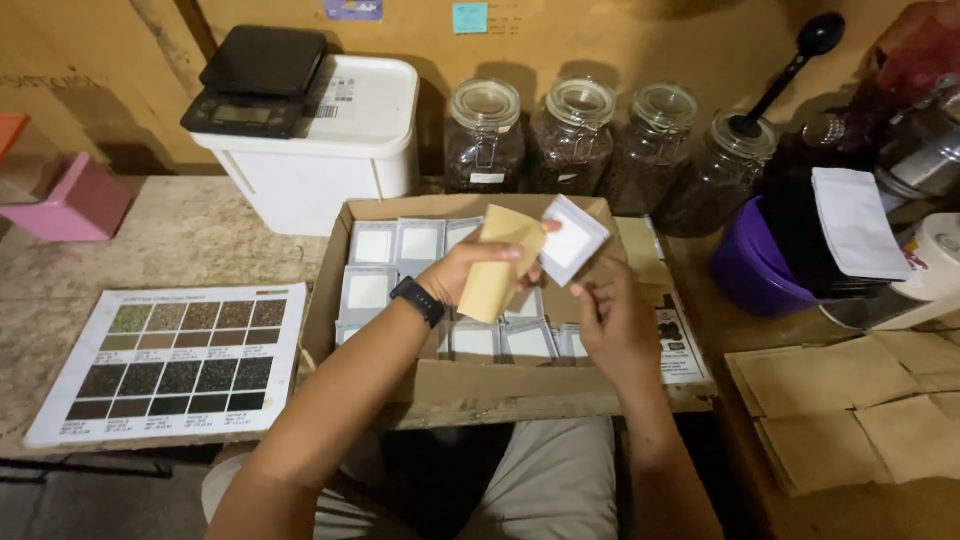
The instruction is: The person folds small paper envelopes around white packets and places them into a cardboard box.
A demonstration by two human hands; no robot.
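Observation:
My left hand (462,272), with a black band on its wrist, holds a tan paper pouch (497,263) and a small white sachet (571,240) together above an open cardboard box (470,385). The sachet sticks out to the right of the pouch, tilted. My right hand (615,322) hovers just below the sachet with its fingers loosely curled and nothing in it. Inside the box lie several white sachets (372,245) in rows.
Behind the box stand several glass jars (572,135) of dark beans and a white tub (330,140) with a black scale (258,80) on top. A printed colour chart (175,360) lies at left. Flat tan pouches (850,410) lie at right, beside a purple container (745,270).

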